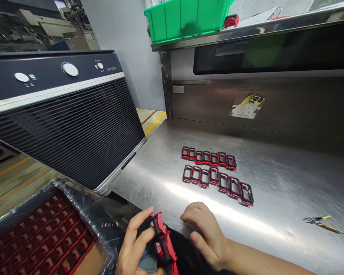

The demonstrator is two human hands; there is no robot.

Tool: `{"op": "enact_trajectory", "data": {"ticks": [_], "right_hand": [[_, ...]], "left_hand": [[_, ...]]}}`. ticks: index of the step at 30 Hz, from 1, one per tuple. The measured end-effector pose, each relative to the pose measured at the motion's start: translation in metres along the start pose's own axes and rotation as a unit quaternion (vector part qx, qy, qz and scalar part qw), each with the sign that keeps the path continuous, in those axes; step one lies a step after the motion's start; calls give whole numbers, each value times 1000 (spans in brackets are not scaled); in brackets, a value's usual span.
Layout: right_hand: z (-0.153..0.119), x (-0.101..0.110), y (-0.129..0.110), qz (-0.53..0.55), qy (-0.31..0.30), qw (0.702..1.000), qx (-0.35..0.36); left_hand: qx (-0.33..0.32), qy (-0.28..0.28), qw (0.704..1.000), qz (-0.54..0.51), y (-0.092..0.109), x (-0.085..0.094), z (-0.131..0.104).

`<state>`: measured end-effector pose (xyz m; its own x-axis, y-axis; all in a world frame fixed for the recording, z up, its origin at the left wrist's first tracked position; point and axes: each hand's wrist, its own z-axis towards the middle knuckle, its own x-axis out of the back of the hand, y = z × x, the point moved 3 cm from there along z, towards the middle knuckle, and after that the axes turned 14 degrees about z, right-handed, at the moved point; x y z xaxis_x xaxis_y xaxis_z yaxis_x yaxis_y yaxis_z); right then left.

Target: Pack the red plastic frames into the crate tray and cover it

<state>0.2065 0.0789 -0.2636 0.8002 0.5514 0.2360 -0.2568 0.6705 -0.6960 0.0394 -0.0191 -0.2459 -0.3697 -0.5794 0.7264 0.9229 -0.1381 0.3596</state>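
My left hand is closed around a small stack of red-and-black plastic frames at the near edge of the table. The index finger is raised off them, and their lower end runs out of view. Close by on the right, my right hand hovers at the table's edge with loosely bent fingers, its thumb apart and nothing in it. Beyond the hands, a back row of the same frames and a front row of frames lie on the metal table.
Wire cutters with yellow handles lie at the right. A plastic-lined box at lower left holds many red-and-black parts. A large black louvred machine stands left. Above the table, a green bin sits on a shelf.
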Motion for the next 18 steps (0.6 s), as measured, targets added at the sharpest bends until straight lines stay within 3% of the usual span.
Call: {"op": "enact_trajectory", "data": {"ticks": [12,18], "right_hand": [[0,-1,2,-19,-17,1000,-13],[0,1,-1,-45,4,999,20]], "left_hand": [[-43,-23,999,5,7,3,7],[-139,-45,988,47,1,9,12]]}}
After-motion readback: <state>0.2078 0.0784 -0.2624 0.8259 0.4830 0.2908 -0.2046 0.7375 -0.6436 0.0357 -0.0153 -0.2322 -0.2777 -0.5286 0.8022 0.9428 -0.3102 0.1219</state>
